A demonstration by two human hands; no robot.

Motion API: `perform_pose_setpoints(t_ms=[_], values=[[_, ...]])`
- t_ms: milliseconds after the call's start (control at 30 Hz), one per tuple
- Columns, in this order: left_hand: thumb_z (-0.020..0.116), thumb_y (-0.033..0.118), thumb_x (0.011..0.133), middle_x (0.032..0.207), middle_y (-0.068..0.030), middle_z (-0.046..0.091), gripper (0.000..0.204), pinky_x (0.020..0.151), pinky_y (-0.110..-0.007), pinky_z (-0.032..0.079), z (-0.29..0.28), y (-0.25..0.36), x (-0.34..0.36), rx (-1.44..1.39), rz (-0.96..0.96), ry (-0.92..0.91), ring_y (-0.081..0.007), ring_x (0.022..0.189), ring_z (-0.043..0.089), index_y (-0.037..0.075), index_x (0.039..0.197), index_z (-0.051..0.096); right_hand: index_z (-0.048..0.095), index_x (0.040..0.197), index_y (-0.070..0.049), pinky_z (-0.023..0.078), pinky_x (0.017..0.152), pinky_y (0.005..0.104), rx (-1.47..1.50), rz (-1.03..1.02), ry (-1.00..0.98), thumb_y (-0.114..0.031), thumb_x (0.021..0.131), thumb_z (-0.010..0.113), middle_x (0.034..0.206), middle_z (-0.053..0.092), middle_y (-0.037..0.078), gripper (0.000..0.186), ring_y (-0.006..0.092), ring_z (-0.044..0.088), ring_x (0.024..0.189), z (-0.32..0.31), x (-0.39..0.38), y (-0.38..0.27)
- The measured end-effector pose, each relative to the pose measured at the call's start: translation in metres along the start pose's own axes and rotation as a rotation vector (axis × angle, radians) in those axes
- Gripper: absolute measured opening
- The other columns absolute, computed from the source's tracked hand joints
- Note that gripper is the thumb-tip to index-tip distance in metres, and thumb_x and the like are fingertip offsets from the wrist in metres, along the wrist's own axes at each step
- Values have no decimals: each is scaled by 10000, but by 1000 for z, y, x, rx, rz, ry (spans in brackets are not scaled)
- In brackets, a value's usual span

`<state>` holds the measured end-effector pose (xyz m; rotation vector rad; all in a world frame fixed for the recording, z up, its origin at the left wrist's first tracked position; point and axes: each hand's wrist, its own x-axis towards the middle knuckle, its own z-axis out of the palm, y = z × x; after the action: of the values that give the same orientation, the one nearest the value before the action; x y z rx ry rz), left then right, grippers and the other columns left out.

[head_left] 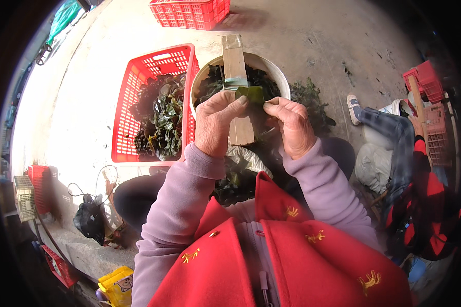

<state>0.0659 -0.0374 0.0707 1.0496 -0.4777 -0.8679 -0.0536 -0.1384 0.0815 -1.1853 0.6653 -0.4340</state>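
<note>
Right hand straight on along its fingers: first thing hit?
Likely the flat green leaf piece pinched in the left hand. The right hand has its fingers close to that piece's edge, perhaps touching; depth is unclear from this one view.

The pale concrete floor [338, 56] is bearing a red perforated crate [124, 115]; a whitish round tub [264, 62] is standing just beside it, dark leaves [312, 105] are lying to the tub's right, and a second red crate [187, 15] is resting farther off.
</note>
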Motion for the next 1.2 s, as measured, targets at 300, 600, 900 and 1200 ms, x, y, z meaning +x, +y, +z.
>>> perform_pose_setpoints(t_ms=[300,600,900,1200], values=[[623,91,834,754,3,610,63,607,-185,445,11,20,-25,169,68,-72,-49,655,546,29,844,612,614,941,-26,484,686,214,87,-69,-190,-169,832,607,821,638,38,180,96,600,716,4,-25,-10],[607,88,839,793,-22,623,91,602,-195,452,14,1,-25,119,32,-45,-74,664,559,12,888,618,628,844,-9,464,525,185,97,-83,-117,-87,816,621,740,638,38,84,69,562,552,-1,-26,0],[639,-2,780,878,-30,585,188,717,-220,458,6,-28,-17,215,336,209,-98,781,562,11,955,573,618,829,-21,433,503,168,151,-67,-92,-115,829,611,690,625,24,94,55,545,511,-12,-24,9],[642,57,812,792,-7,625,135,667,-192,450,10,-42,-29,339,222,-13,-64,737,557,-18,924,642,601,825,-11,445,500,181,65,-113,-46,-117,835,593,665,621,38,107,76,574,530,-12,-29,15]])
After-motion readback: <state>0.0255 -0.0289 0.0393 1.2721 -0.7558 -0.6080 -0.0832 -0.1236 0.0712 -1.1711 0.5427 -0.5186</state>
